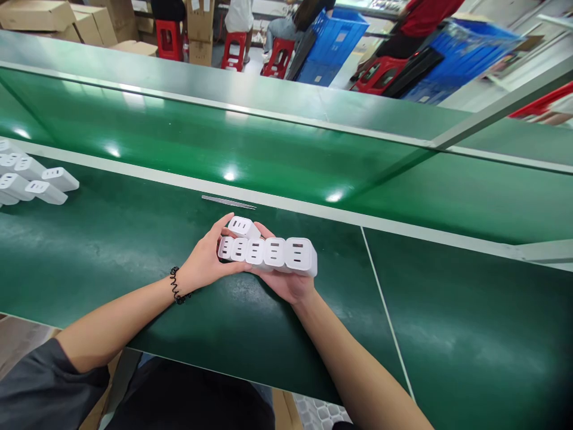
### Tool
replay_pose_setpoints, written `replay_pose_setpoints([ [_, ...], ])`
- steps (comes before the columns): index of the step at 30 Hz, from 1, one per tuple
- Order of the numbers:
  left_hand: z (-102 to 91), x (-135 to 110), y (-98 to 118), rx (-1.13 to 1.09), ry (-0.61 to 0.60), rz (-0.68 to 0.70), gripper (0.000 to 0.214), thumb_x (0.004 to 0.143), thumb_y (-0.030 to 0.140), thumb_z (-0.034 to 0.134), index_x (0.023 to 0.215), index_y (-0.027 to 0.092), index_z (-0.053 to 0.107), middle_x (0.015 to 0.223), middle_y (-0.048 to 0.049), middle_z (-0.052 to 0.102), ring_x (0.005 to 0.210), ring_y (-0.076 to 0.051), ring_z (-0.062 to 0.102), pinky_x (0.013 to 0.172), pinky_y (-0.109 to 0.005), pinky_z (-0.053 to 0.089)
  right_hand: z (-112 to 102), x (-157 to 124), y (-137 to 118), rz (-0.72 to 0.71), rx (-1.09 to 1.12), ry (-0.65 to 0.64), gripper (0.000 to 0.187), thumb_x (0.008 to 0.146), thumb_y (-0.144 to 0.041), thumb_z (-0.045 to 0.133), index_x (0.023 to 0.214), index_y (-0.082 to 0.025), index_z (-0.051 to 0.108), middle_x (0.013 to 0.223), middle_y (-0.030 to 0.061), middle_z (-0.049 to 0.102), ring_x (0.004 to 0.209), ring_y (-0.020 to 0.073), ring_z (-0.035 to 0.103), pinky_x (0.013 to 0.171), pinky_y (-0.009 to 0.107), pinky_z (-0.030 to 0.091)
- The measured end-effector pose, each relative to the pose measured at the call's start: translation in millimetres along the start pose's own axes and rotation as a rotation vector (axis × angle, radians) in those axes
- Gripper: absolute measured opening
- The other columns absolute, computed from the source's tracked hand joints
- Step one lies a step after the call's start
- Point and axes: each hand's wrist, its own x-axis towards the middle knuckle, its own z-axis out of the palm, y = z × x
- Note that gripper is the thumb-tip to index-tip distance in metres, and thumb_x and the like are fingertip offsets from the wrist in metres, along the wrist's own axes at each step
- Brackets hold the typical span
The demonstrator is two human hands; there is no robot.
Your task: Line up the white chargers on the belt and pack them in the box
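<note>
Both my hands hold a row of several white charger blocks [273,254] over the green bench [134,251], port faces turned up toward me. My right hand [286,283] cradles the row from below, palm up. My left hand [206,260], a black coil band on its wrist, closes on the row's left end, thumb against one more white charger [243,226] lying just behind the row.
More white chargers [31,179] lie in a bunch at the bench's far left. A thin metal strip [228,202] rests by the rail of the green conveyor belt [224,143]. Beyond it stand red stools [235,51], blue crates [333,45], cardboard boxes [54,21] and seated people.
</note>
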Motion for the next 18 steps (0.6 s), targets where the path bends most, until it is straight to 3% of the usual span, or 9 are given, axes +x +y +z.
replay_pose_setpoints([
  [7, -5.2, 3, -2, 0.058, 0.039, 0.116, 0.093, 0.070, 0.048, 0.081, 0.146, 0.027, 0.033, 0.115, -0.0074, 0.067, 0.105, -0.024, 0.065, 0.086, -0.036, 0.054, -5, 1, -6, 0.016, -0.061, -0.012, 0.074, 0.072, -0.064, 0.074, 0.136, -0.033, 0.053, 0.158, 0.0070, 0.037, 0.137, 0.0381, 0.043, 0.104, 0.062, 0.044],
  [12, -11.3, 5, -4, 0.230, 0.092, 0.281, 0.073, 0.073, 0.050, 0.078, 0.134, 0.025, 0.047, 0.109, -0.0046, 0.071, 0.095, -0.020, 0.067, 0.081, -0.032, 0.054, -11, 3, -6, 0.028, -0.119, -0.013, 0.074, 0.071, -0.065, 0.073, 0.134, -0.030, 0.055, 0.151, 0.0070, 0.047, 0.138, 0.0348, 0.043, 0.113, 0.056, 0.037],
  [18, -18.5, 8, -14, 0.457, 0.051, 0.355, 0.066, 0.077, 0.056, 0.071, 0.132, 0.024, 0.052, 0.113, -0.0047, 0.072, 0.089, -0.019, 0.069, 0.075, -0.028, 0.053, -15, 5, -9, 0.054, -0.189, -0.024, 0.072, 0.075, -0.066, 0.068, 0.135, -0.028, 0.056, 0.150, 0.0064, 0.050, 0.138, 0.0330, 0.044, 0.116, 0.051, 0.034],
])
